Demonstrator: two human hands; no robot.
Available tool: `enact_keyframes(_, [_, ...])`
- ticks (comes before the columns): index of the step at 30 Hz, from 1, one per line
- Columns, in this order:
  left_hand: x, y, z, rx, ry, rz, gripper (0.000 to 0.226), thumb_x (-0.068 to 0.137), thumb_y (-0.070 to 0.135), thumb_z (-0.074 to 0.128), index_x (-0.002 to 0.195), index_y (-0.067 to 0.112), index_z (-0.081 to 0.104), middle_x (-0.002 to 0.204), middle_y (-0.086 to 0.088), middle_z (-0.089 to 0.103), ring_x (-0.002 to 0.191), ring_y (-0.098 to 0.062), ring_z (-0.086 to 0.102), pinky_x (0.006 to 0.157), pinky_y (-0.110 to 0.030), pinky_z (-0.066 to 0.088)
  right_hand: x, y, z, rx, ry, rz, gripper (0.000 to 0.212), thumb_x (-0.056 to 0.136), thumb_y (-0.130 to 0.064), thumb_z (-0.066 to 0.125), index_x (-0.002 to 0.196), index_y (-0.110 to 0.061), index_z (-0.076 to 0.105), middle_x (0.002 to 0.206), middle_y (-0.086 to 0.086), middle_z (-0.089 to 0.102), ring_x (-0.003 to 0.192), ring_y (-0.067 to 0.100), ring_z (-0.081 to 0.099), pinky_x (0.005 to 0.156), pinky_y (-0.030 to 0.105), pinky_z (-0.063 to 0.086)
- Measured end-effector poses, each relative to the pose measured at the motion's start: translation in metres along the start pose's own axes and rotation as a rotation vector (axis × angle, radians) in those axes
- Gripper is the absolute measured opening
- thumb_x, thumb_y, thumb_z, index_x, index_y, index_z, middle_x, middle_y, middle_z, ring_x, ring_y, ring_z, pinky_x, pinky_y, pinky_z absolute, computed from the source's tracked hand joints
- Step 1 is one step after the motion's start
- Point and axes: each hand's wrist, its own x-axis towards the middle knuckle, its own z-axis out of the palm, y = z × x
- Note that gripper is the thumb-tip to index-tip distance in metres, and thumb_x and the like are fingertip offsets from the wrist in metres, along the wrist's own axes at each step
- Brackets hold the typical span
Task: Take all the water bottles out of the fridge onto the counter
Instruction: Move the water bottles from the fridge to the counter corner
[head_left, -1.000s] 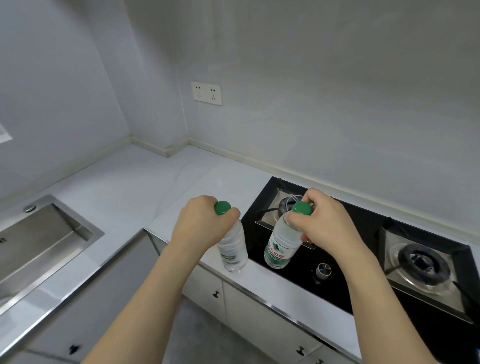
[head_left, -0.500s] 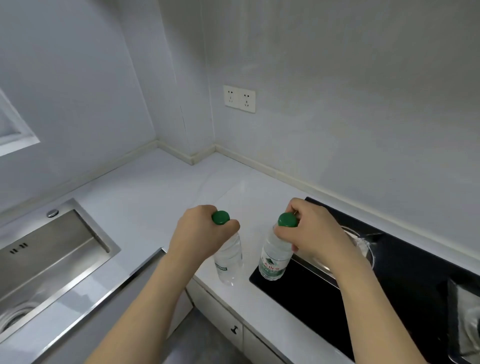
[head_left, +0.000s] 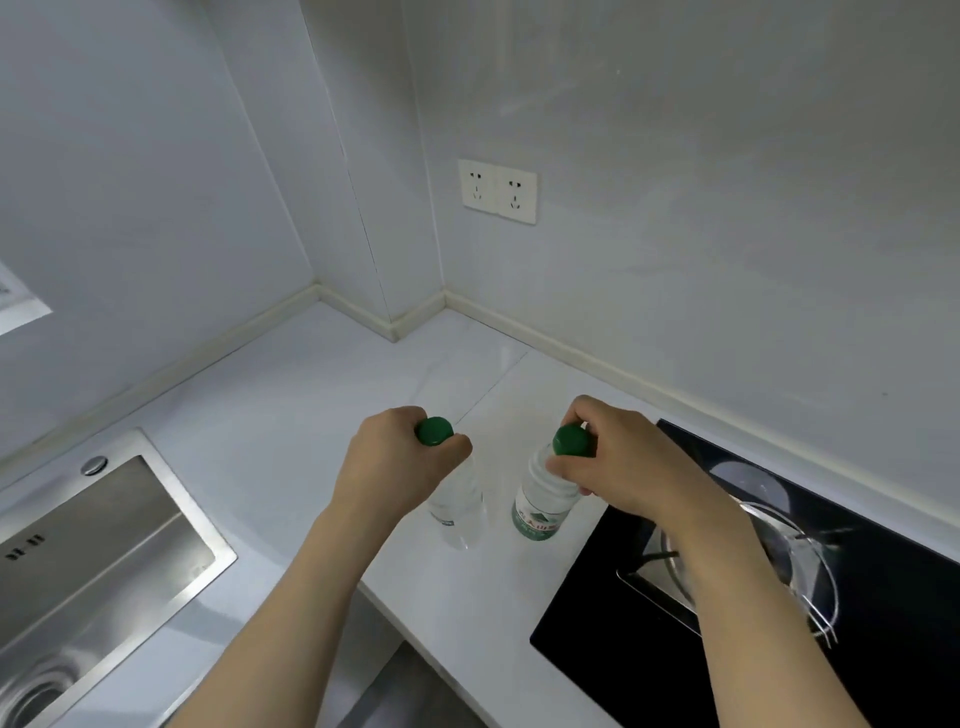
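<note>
Left hand (head_left: 395, 467) curls round neck of left bottle (head_left: 460, 501); right hand (head_left: 613, 467) pinches neck of right bottle (head_left: 540, 506) under green cap. Both bottles upright, just left of hob (head_left: 779, 649). A second ago they hung over hob edge; now over bare counter (head_left: 322, 415). Whether bases touch down, cannot tell. Judgement: set-down close, fridge trips possibly remain. Socket (head_left: 497, 191) on wall beyond.

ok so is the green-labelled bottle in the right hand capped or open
Capped. The clear plastic green-labelled bottle has its green screw cap on, and the right hand grips it at the neck.
</note>
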Motion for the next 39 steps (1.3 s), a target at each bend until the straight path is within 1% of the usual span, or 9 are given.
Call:
enact_keyframes(4, [0.039,-0.018,-0.001,-0.043,-0.063,-0.025,0.036,0.056,0.042,0.058,0.061,0.016,0.033,0.059,0.0,0.032,0.053,-0.016,0.042,0.054,-0.031,0.03,0.032,-0.007,0.008,-0.01,-0.024,0.03,0.022,0.081,-0.036,0.068,0.088,-0.028,0.049,0.08,-0.005,0.062,0.075,0.017,0.061,0.061,0.029,0.044])
enact_keyframes(7, [0.076,-0.036,-0.007,-0.032,-0.097,-0.023,0.036,0.055,0.043,0.057,0.062,0.015,0.036,0.061,-0.001,0.034,0.053,-0.016,0.047,0.054,-0.03,0.031,0.064,-0.016,0.02,-0.002,-0.028,0.056,0.02,0.082,-0.034,0.068,0.089,-0.027,0.05,0.082,-0.007,0.061,0.077,0.015,0.061,0.063,0.03,0.046])
enact_keyframes(11, [0.128,-0.061,-0.022,0.002,-0.135,0.01,0.035,0.058,0.041,0.059,0.062,0.015,0.036,0.058,-0.001,0.035,0.053,-0.016,0.045,0.053,-0.03,0.031,0.111,-0.037,0.038,-0.049,-0.03,0.081,0.019,0.083,-0.034,0.067,0.09,-0.029,0.049,0.084,-0.011,0.06,0.076,0.012,0.058,0.068,0.033,0.049])
enact_keyframes(16, [0.194,-0.091,-0.051,-0.02,-0.154,0.02,0.034,0.065,0.034,0.063,0.061,0.014,0.036,0.055,0.0,0.036,0.05,-0.016,0.042,0.051,-0.03,0.031,0.177,-0.078,0.057,-0.099,-0.033,0.074,0.019,0.086,-0.033,0.066,0.09,-0.031,0.048,0.086,-0.011,0.059,0.075,0.009,0.056,0.063,0.028,0.046])
enact_keyframes(19, [0.232,-0.112,-0.07,-0.023,-0.137,0.011,0.037,0.068,0.032,0.064,0.06,0.015,0.032,0.054,0.001,0.033,0.049,-0.017,0.031,0.05,-0.028,0.026,0.224,-0.106,0.074,-0.123,-0.059,0.044,0.019,0.087,-0.033,0.066,0.094,-0.03,0.049,0.088,-0.011,0.058,0.076,0.01,0.056,0.062,0.027,0.044])
enact_keyframes(22, [0.265,-0.132,-0.089,0.035,-0.101,0.018,0.04,0.07,0.032,0.065,0.061,0.014,0.031,0.054,0.002,0.028,0.051,-0.017,0.025,0.048,-0.026,0.022,0.264,-0.132,0.089,-0.143,-0.083,0.018,0.02,0.087,-0.032,0.066,0.096,-0.029,0.049,0.09,-0.009,0.059,0.079,0.014,0.057,0.067,0.031,0.047])
enact_keyframes(29, [0.336,-0.174,-0.131,0.11,-0.072,-0.015,0.035,0.074,0.033,0.063,0.063,0.013,0.036,0.058,0.0,0.034,0.052,-0.018,0.029,0.049,-0.025,0.024,0.361,-0.187,0.121,-0.231,-0.125,-0.097,0.023,0.087,-0.033,0.067,0.099,-0.028,0.048,0.093,-0.007,0.056,0.083,0.019,0.054,0.068,0.033,0.045])
enact_keyframes(34, [0.386,-0.202,-0.157,0.129,-0.021,-0.022,0.034,0.072,0.032,0.061,0.062,0.015,0.034,0.056,0.001,0.032,0.05,-0.018,0.028,0.048,-0.025,0.023,0.429,-0.225,0.141,-0.292,-0.166,-0.202,0.025,0.088,-0.027,0.065,0.107,-0.023,0.05,0.099,-0.002,0.056,0.087,0.022,0.054,0.075,0.036,0.048])
enact_keyframes(39, [0.428,-0.222,-0.17,0.15,-0.006,-0.007,0.028,0.078,0.031,0.058,0.066,0.012,0.041,0.058,-0.001,0.035,0.05,-0.016,0.029,0.049,-0.026,0.024,0.495,-0.251,0.158,-0.39,-0.239,-0.29,0.027,0.087,-0.022,0.064,0.111,-0.022,0.052,0.104,0.002,0.058,0.093,0.024,0.057,0.08,0.038,0.049])
